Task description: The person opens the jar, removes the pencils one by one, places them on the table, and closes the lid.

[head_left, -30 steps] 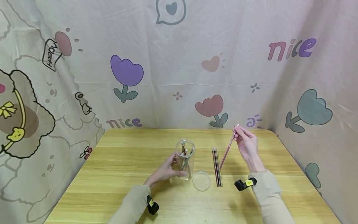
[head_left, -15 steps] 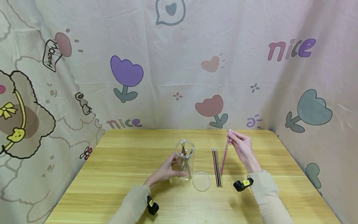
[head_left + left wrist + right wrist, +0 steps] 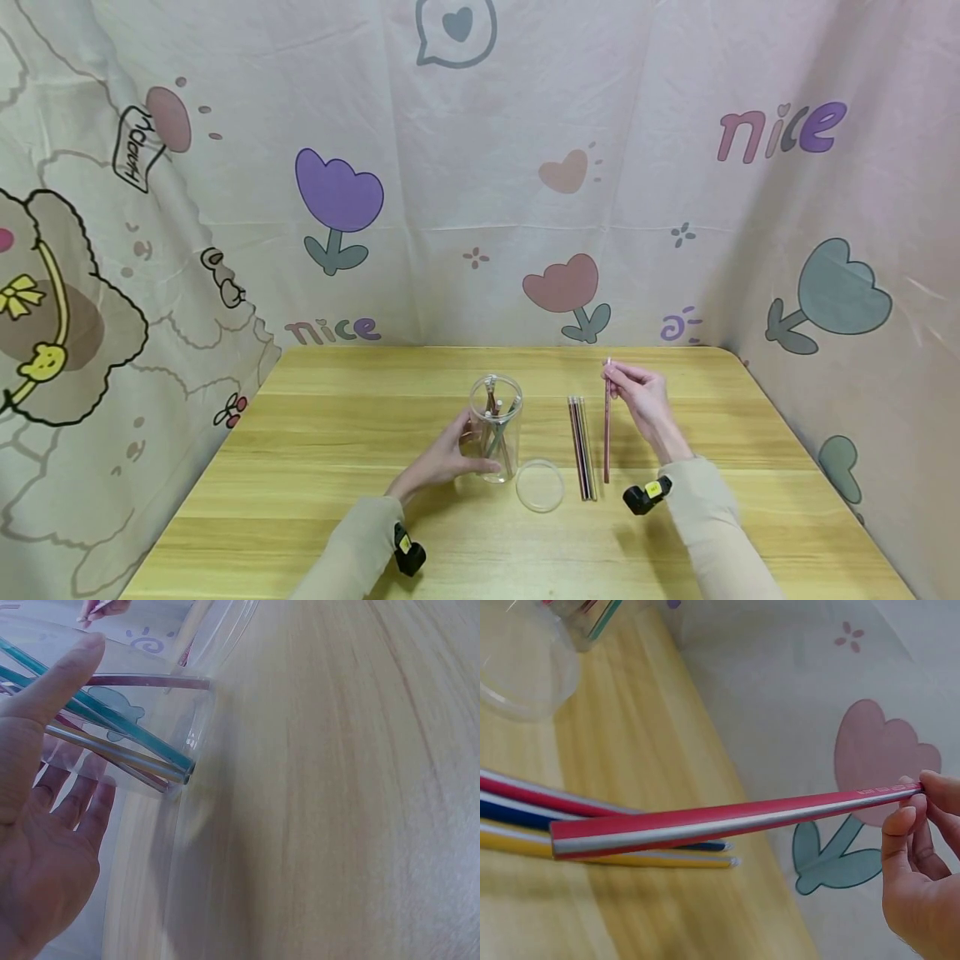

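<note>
My left hand (image 3: pixel 442 461) grips a clear plastic jar (image 3: pixel 515 446) standing on the table, the thumb across its near side and the fingers around the far side. Several pencils lean inside it; teal (image 3: pixel 135 729) and gold (image 3: pixel 120 754) ones show through the wall in the left wrist view. My right hand (image 3: pixel 648 402) pinches a red pencil (image 3: pixel 727 819) with a silver stripe by its upper end, so it hangs nearly upright. Just left of that pencil, a row of loose pencils (image 3: pixel 581 450), red, blue and yellow, lies on the table.
A round clear lid (image 3: pixel 540 486) lies flat between the jar and the loose pencils. The wooden table (image 3: pixel 360 375) ends at a patterned cloth backdrop (image 3: pixel 465 283) behind and at both sides. A black wrist camera (image 3: pixel 647 497) sits on the right sleeve.
My right hand has moved left and lower with the red pencil, which has swung from slanted to nearly upright. The left hand and jar have stayed in place.
</note>
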A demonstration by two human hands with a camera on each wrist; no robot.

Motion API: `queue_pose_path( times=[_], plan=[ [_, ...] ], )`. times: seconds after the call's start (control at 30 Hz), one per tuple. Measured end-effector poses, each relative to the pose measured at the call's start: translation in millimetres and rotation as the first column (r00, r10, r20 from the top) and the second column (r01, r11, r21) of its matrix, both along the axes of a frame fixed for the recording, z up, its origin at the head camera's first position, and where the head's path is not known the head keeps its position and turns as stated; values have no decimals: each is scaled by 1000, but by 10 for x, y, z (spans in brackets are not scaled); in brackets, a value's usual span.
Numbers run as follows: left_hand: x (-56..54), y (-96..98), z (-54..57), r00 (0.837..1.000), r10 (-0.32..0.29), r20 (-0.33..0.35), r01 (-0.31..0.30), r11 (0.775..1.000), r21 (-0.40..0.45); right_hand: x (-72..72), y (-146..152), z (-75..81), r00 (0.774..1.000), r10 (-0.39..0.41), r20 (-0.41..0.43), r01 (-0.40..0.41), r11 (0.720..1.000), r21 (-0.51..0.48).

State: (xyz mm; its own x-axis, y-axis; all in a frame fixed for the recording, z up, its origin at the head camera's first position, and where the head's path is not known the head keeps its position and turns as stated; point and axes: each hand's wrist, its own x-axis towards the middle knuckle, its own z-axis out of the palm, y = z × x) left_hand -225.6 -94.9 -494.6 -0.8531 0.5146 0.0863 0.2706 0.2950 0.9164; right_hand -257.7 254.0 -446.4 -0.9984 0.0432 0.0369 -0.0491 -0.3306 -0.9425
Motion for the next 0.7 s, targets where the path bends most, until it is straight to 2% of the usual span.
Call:
queue_pose_path(
  times=[0.33,0.7],
  plan=[
    [-3,2,0,1000,-4,7,4,1000,6,-63,-16,-173,997,-34,62,29,996,81],
    [-12,-2,-17,1000,0,5,0,1000,-3,-97,-8,-302,990,-92,106,67,974,216]
  ],
)
